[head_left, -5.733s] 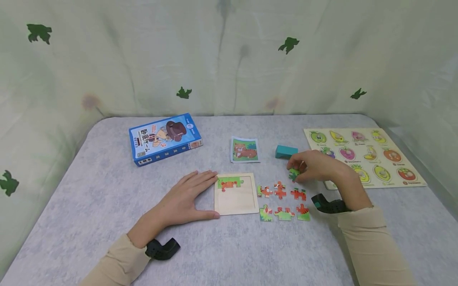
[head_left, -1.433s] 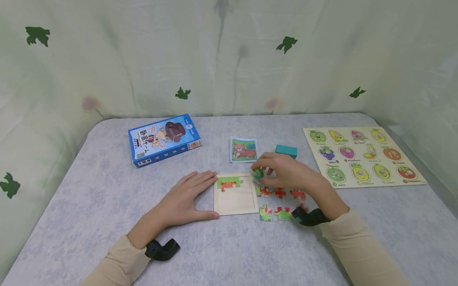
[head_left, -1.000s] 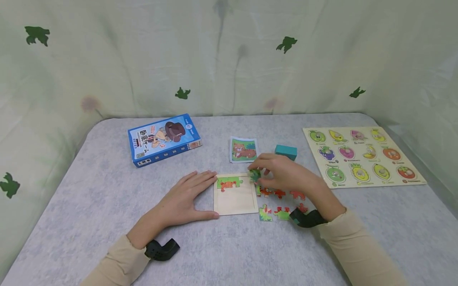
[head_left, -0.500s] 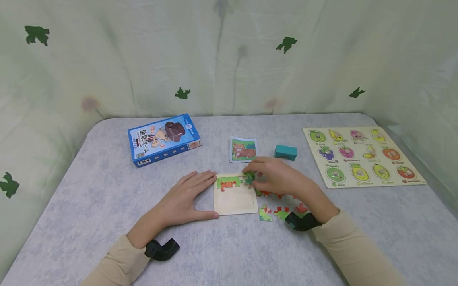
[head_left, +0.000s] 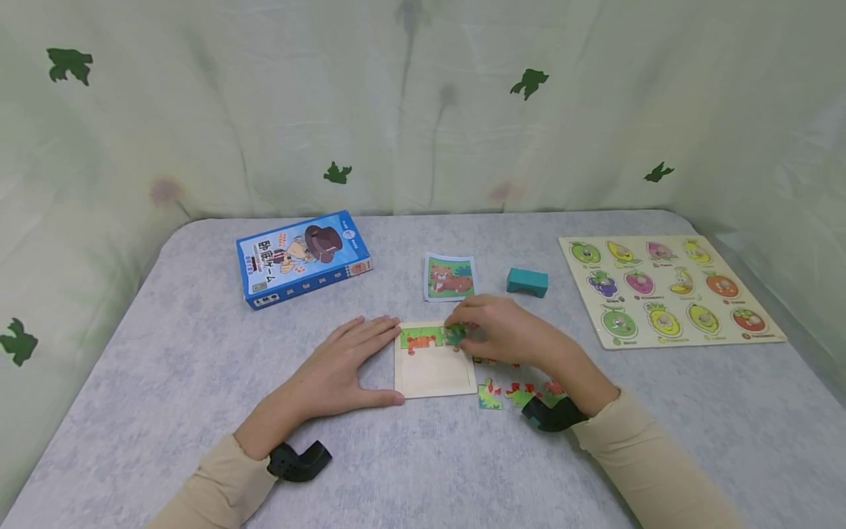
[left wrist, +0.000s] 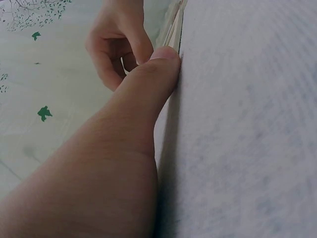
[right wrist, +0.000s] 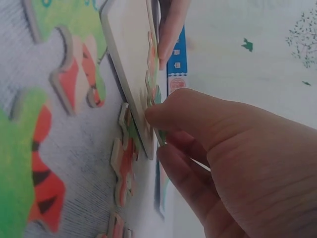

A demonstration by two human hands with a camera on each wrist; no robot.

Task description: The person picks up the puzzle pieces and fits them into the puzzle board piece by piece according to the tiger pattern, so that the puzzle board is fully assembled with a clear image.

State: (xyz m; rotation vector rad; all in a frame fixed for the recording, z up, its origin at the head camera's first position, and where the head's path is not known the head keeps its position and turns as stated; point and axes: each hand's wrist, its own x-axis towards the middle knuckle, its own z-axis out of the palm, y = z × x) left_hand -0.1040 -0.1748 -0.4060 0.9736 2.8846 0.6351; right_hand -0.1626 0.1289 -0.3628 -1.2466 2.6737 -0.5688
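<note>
A green puzzle piece (head_left: 454,335) is pinched between the thumb and fingers of my right hand (head_left: 505,332), over the top right corner of the wooden puzzle tray (head_left: 432,376). In the right wrist view the puzzle piece (right wrist: 160,135) sits edge-on at the fingertips, close over the tray. Joined pieces (head_left: 421,338) with green and orange print lie in the tray's top left corner. My left hand (head_left: 344,367) rests flat with spread fingers against the tray's left side, thumb at the lower corner. Loose pieces (head_left: 490,394) lie right of the tray, partly hidden under my right hand.
A picture card (head_left: 451,278) of a bear lies behind the tray, with a teal block (head_left: 527,281) to its right. Farther right is a fruit puzzle board (head_left: 667,292). A blue game box (head_left: 304,257) lies at the back left.
My right hand has carried the green piece leftward from beside the teal block to the tray's top right corner, beside the joined pieces. My left hand has stayed in place.
</note>
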